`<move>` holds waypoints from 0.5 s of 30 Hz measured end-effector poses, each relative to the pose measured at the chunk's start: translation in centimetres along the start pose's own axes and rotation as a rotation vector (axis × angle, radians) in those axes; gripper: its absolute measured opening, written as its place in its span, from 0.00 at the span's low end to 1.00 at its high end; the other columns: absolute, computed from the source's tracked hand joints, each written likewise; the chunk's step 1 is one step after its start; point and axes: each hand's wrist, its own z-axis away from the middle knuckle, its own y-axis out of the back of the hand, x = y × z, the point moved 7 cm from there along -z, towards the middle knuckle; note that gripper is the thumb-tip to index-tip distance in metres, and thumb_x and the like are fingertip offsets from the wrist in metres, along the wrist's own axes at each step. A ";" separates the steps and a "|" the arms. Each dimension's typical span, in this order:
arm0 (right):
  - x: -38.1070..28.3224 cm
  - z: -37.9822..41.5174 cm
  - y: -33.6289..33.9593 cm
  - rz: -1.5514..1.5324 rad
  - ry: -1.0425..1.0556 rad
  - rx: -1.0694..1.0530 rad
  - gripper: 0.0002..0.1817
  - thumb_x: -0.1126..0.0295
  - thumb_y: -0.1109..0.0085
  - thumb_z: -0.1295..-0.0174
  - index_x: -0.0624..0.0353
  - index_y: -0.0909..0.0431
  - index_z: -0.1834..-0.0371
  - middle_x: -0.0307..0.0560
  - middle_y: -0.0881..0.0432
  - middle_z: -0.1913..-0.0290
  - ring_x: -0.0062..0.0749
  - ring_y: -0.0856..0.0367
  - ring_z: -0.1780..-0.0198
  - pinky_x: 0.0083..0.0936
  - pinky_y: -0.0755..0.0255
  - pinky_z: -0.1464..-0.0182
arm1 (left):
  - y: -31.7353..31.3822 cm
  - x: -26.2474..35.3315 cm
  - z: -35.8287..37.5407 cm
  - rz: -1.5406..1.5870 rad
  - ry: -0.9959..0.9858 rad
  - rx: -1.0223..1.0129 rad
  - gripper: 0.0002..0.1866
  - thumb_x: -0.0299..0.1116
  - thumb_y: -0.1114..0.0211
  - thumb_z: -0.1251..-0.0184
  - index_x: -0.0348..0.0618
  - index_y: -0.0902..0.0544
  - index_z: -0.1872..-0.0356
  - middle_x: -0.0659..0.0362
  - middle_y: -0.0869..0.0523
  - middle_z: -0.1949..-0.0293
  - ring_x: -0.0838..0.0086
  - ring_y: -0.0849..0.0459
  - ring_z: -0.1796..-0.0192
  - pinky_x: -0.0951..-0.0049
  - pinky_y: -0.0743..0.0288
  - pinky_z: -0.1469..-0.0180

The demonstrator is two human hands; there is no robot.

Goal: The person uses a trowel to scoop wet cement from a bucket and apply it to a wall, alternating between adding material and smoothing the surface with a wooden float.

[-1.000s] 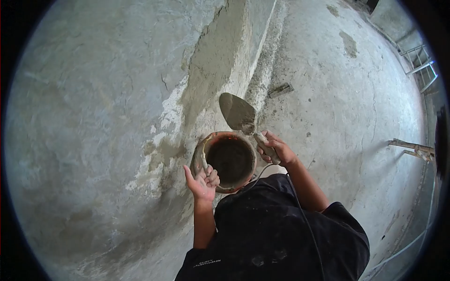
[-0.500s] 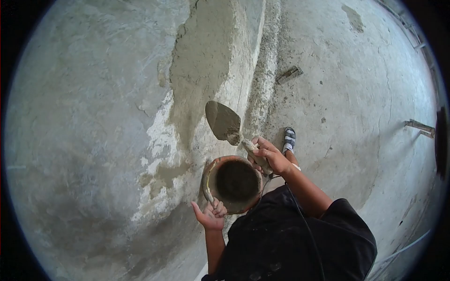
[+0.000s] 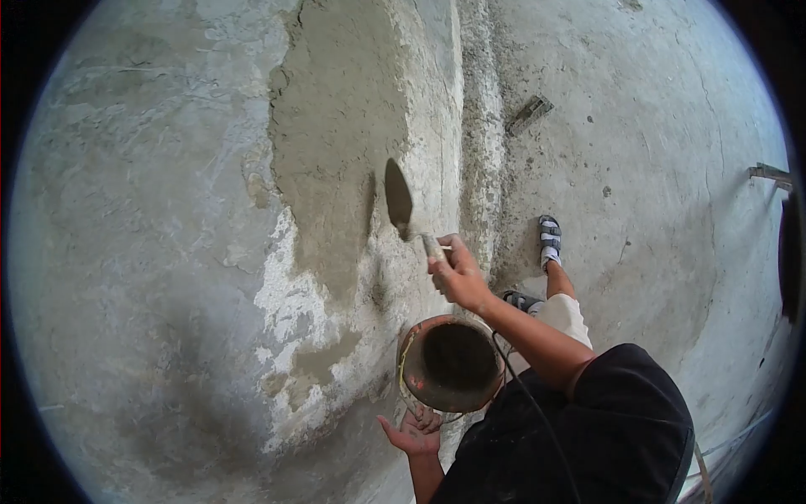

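Note:
My right hand (image 3: 459,273) is closed around the handle of a pointed trowel (image 3: 399,195). The blade is turned partly edge-on and stands close to the wall, its shadow falling on the wet mortar patch (image 3: 340,134). Below it hangs a reddish-brown bucket (image 3: 409,382) with a dark inside; how much mortar is in it cannot be made out. At the bucket's lower left rim, the fingers of my left hand (image 3: 416,430) are curled around its handle, with the thumb sticking out to the side.
Bare whitish patches (image 3: 294,311) and grey plaster (image 3: 151,252) cover the wall. Along its foot runs a strip of gritty debris (image 3: 483,151). A plastering float (image 3: 530,114) lies on the concrete floor (image 3: 638,210), and my sandalled foot (image 3: 550,235) stands there too. A dark cable (image 3: 537,412) crosses my shirt.
My right hand has moved the trowel up and turned its blade from broad side to nearly edge-on near the wall. The bucket and my left hand appear lower and further right.

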 end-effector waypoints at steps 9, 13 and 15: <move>2.2 1.5 -8.4 0.597 0.523 0.164 0.24 0.70 0.38 0.39 0.68 0.37 0.44 0.62 0.24 0.59 0.57 0.20 0.59 0.39 0.26 0.58 | 0.8 -0.6 -1.7 0.011 0.024 0.038 0.44 0.83 0.54 0.51 0.41 0.32 0.77 0.66 0.42 0.86 0.77 0.49 0.86 0.76 0.50 0.78; 2.5 5.3 -8.3 0.477 0.420 0.025 0.24 0.66 0.40 0.38 0.68 0.35 0.44 0.62 0.23 0.61 0.58 0.20 0.59 0.39 0.26 0.57 | 0.8 -0.6 -2.2 0.013 0.051 0.007 0.44 0.83 0.55 0.51 0.41 0.32 0.78 0.66 0.41 0.86 0.77 0.48 0.86 0.76 0.50 0.77; 1.9 4.4 -7.1 0.466 0.424 0.092 0.25 0.66 0.40 0.38 0.68 0.35 0.44 0.62 0.23 0.61 0.56 0.20 0.59 0.38 0.26 0.57 | 0.5 -0.4 -2.1 0.002 0.047 0.019 0.44 0.83 0.56 0.51 0.41 0.32 0.78 0.66 0.42 0.86 0.77 0.48 0.86 0.76 0.50 0.77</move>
